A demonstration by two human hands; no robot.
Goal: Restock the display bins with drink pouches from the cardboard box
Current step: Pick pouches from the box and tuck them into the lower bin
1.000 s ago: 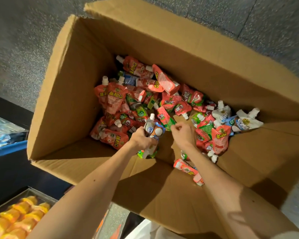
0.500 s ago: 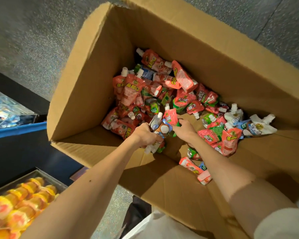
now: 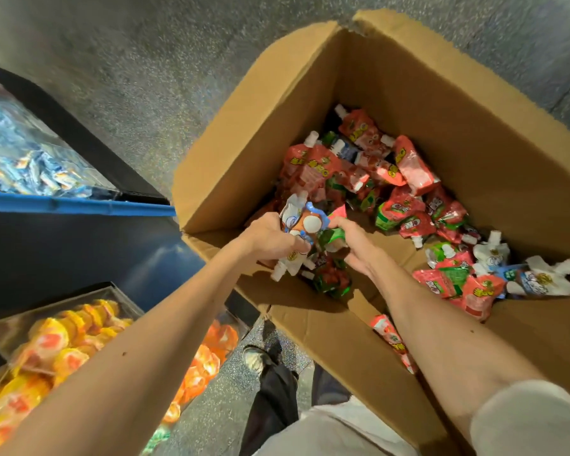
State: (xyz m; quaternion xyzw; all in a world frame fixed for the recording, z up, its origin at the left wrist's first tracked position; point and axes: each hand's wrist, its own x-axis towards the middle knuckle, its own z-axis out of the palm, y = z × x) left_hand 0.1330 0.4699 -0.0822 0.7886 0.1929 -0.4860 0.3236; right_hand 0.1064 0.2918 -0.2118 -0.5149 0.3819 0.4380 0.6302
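Speckled grey floor [image 3: 145, 77] beneath open cardboard box [image 3: 441, 110]: left hand [image 3: 270, 238] grips several drink pouches [image 3: 301, 222], right hand [image 3: 356, 248] holds a green pouch [image 3: 331, 236] beside them.

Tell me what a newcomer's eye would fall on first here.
The big open cardboard box fills the upper right, with a heap of red and green drink pouches on its floor. At the centre, the left hand and right hand grip a bunch of pouches between them. Lower left, yellow and orange packets glow in a display bin.
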